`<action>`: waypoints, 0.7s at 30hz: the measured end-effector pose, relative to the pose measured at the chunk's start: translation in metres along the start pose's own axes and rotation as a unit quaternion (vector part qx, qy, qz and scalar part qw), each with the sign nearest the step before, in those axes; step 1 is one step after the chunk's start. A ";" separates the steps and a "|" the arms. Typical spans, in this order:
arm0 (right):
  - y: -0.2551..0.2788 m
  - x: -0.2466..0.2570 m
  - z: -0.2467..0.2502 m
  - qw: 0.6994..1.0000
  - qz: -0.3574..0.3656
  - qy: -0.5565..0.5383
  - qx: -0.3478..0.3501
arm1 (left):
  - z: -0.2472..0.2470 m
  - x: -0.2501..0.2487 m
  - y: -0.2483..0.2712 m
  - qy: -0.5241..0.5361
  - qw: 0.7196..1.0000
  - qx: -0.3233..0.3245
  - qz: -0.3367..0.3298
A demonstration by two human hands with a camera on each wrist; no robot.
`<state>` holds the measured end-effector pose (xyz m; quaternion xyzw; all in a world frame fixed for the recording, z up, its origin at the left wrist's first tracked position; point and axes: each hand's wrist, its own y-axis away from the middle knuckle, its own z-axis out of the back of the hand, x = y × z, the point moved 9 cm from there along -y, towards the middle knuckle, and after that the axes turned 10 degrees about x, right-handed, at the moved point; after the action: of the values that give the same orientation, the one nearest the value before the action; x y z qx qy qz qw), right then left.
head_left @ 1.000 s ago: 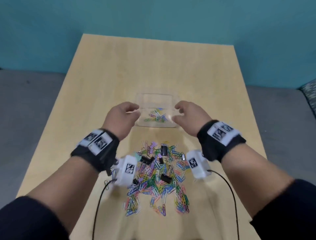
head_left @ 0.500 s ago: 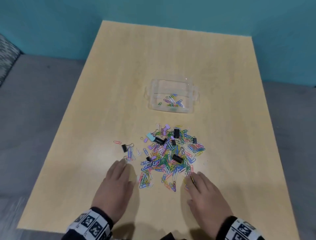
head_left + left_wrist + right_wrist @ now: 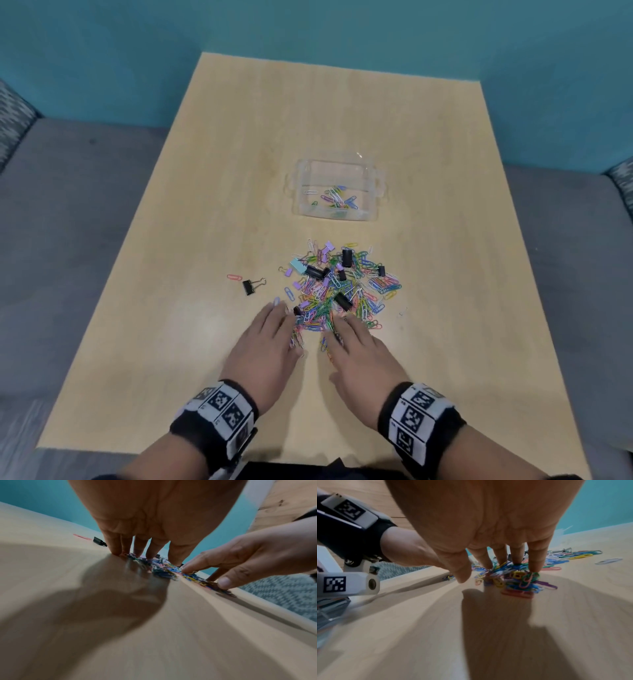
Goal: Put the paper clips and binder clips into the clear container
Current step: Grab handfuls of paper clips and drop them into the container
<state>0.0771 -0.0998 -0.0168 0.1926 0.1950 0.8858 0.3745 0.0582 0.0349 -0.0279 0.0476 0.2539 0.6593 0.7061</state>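
Note:
A pile of coloured paper clips (image 3: 342, 291) mixed with black binder clips (image 3: 346, 257) lies mid-table. The clear container (image 3: 337, 193) stands beyond it, holding a few paper clips. My left hand (image 3: 270, 337) lies flat with straight fingers touching the pile's near-left edge. Beside it, my right hand (image 3: 356, 346) presses straight fingers onto the near edge of the pile; in the right wrist view its fingertips (image 3: 534, 566) sit on heaped clips (image 3: 518, 580). In the left wrist view my fingertips (image 3: 126, 551) meet the clips (image 3: 161, 568). Neither hand grips anything.
One black binder clip (image 3: 251, 286) and a red paper clip (image 3: 234, 277) lie apart, left of the pile. The wooden table (image 3: 342, 120) is bordered by grey floor and a teal wall. Patterned fabric (image 3: 10, 116) shows at the far left.
Both hands came back from beside the container to the table's near side, then slid forward and inward until their fingers reached the pile's near edge. The head view shifted.

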 end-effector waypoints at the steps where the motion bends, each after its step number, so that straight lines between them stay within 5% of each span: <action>1: 0.005 -0.002 0.001 1.000 0.004 -0.004 -0.007 | 0.000 -0.001 0.007 0.009 1.000 -0.005 -0.006; 7: 0.029 -0.053 -0.011 0.981 -0.163 -0.108 -0.004 | -0.008 0.002 0.025 0.039 0.999 -0.030 0.010; 21: -0.027 -0.026 0.003 0.985 -0.101 -0.136 -0.024 | 0.003 -0.035 -0.011 0.006 0.998 -0.057 -0.014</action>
<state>0.1114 -0.1011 -0.0322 0.2814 0.1390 0.8137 0.4893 0.0691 0.0008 -0.0197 0.0001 0.2211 0.6630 0.7152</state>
